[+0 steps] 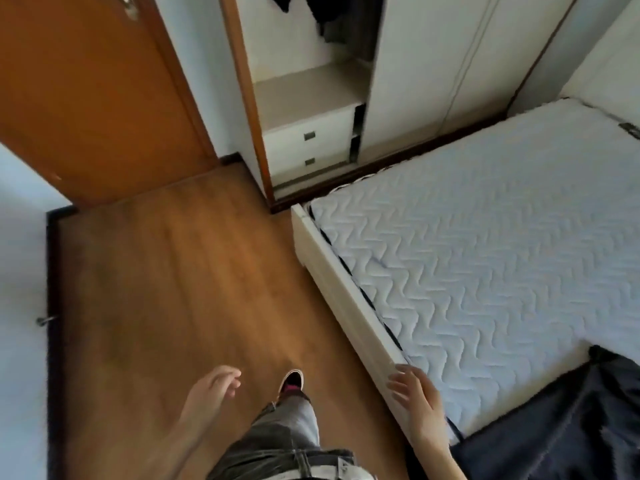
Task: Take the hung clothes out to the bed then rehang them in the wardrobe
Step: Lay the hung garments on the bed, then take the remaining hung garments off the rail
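At twelve o'clock we see dark clothes [332,15] hanging inside the open white wardrobe [422,81], above its bare shelf and two white drawers [308,147]. At five o'clock a dark navy garment [571,427] lies spread on the near corner of the white quilted bed [485,254], draping over its edge. Our right hand [412,389], at six o'clock, is by the bed's pale side rail, fingers loosely spread, holding nothing; whether it touches the rail we cannot tell. Our left hand [216,384], at seven o'clock, hangs relaxed and empty over the brown wooden floor [173,289]. A black shoe [291,381] shows between the hands. An orange-brown wooden door [86,98] stands at ten o'clock.
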The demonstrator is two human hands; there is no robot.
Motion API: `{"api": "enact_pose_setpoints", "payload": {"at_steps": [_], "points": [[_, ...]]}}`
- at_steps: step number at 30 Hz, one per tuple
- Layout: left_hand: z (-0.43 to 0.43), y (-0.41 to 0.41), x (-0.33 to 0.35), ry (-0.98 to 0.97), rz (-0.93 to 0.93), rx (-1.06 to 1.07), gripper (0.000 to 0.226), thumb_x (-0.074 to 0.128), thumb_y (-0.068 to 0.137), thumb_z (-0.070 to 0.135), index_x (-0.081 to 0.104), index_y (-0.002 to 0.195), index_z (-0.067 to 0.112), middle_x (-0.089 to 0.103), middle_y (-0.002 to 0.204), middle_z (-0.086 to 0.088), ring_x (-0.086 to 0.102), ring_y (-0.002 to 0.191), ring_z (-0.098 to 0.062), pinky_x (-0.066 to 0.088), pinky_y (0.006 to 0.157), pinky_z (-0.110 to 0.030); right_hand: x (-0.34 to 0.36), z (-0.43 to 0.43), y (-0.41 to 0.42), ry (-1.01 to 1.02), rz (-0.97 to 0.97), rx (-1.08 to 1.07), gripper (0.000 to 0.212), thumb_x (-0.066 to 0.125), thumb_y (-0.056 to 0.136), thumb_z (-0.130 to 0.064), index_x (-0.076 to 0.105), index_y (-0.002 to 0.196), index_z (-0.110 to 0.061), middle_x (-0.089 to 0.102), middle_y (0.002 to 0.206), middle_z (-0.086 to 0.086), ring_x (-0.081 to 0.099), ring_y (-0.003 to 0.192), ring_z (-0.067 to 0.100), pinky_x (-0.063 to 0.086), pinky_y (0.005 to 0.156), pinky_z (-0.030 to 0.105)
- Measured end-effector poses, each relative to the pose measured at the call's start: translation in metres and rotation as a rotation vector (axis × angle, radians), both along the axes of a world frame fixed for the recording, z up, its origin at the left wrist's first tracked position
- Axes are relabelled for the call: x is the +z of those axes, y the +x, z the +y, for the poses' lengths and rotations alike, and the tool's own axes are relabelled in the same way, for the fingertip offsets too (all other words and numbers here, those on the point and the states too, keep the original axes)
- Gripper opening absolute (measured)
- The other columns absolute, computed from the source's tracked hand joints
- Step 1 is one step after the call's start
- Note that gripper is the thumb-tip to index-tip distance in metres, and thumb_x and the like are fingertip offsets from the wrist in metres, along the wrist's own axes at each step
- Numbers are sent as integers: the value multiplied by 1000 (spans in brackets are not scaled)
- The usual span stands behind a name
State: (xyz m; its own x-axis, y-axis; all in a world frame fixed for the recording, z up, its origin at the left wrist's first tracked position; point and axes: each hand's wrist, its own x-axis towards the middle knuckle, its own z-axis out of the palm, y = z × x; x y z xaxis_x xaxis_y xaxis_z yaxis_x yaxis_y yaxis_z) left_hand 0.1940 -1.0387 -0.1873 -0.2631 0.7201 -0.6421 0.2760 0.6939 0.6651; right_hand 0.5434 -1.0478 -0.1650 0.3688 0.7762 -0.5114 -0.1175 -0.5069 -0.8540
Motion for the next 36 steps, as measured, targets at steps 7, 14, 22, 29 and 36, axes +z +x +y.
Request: {"api": "enact_pose_setpoints", "payload": {"at_steps": [7, 14, 22, 29, 36], "points": [[14, -122, -13, -61, -12, 450, 23, 51, 97, 16, 70, 87, 7, 71, 87, -15, 61, 76, -25, 48, 78, -38, -23, 137, -120, -58, 2, 270, 24, 45, 98, -8, 68, 99, -4, 70, 94, 24, 68, 86, 35, 53, 72, 33], [146, -191, 10, -16, -34, 353, 21, 51, 96, 26, 68, 87, 23, 71, 94, -4, 66, 91, -24, 50, 91, -43, -15, 248, -185, -64, -58, 351, 23, 46, 98, -7, 69, 98, -4, 72, 89, 20, 69, 86, 36, 54, 74, 35], [340, -212, 14, 120, -67, 218, 21, 48, 97, 25, 68, 93, 29, 70, 99, 4, 65, 97, -13, 50, 92, -35, -20, 378, -209, -85, -53, 262, 22, 44, 97, -3, 65, 99, 3, 69, 91, 26, 66, 83, 37, 52, 72, 36], [485, -249, 14, 103, -72, 355, 23, 49, 97, 24, 69, 100, 14, 71, 100, -4, 67, 94, -19, 53, 86, -32, -10, 585, -268, -11, -16, 310, 22, 45, 98, -6, 67, 96, -3, 69, 93, 25, 66, 87, 37, 54, 76, 37], [594, -317, 25, 152, -1, 438, 24, 45, 100, 19, 68, 100, 12, 69, 94, -10, 65, 90, -26, 49, 78, -29, 28, 767, -339, 115, 0, 450, 23, 45, 98, -5, 67, 102, -2, 71, 90, 18, 70, 83, 28, 58, 79, 34]]}}
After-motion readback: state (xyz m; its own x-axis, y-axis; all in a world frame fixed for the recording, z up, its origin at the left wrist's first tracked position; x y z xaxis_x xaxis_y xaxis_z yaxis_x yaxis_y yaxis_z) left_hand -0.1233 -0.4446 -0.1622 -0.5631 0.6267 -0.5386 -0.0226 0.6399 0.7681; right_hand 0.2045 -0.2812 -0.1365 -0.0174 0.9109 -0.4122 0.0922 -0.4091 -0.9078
